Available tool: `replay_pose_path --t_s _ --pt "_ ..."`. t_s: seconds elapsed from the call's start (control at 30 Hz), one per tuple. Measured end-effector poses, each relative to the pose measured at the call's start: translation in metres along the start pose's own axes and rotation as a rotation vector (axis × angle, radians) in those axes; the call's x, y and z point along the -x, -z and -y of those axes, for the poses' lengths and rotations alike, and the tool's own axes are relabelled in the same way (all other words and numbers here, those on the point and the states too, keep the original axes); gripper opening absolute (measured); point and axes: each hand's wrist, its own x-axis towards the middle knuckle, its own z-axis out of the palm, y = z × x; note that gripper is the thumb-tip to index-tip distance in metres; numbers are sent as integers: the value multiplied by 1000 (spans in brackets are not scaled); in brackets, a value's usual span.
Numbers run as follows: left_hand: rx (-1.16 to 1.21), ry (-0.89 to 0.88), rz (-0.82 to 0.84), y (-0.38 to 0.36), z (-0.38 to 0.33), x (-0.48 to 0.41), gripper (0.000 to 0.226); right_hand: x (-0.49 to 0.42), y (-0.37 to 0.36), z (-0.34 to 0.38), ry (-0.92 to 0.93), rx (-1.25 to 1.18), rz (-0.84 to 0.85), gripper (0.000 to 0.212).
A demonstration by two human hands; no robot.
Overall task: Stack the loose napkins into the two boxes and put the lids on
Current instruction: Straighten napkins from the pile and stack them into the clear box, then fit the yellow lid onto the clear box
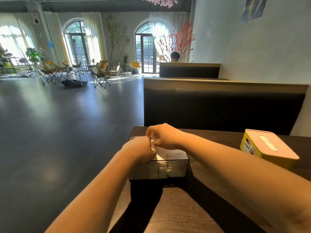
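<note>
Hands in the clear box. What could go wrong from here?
1. The clear box sits at the left edge of the table; a push from the left hand could slide it off.
2. The right hand pinches the napkins at the far end; pulling could crease or tear them.

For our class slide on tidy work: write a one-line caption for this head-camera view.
Left hand and right hand pinch a napkin above the clear box; the yellow box sits lidded.

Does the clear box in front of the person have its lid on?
No: the clear box is open at the top, with the white napkins exposed inside and no lid over them.
</note>
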Motion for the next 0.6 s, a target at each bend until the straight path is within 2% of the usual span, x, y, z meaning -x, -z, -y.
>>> replay_pose_path --t_s 0.07,0.17,0.37,0.47,0.6 --pt "-11 8 4 1 -2 1 8 6 0 -1 12 6 -50 35" --pt "-63 62 -27 2 -4 2 14 19 5 -4 -3 -32 -140 31" --pt "-278 123 -266 8 -35 30 28 62 23 -15 -114 -125 -224 15" --pt "-191 33 -333 1 -69 48 33 101 31 -24 -154 -150 -238 10" --pt "24 -126 -250 -24 -121 71 29 158 35 -43 -241 -161 -290 7"
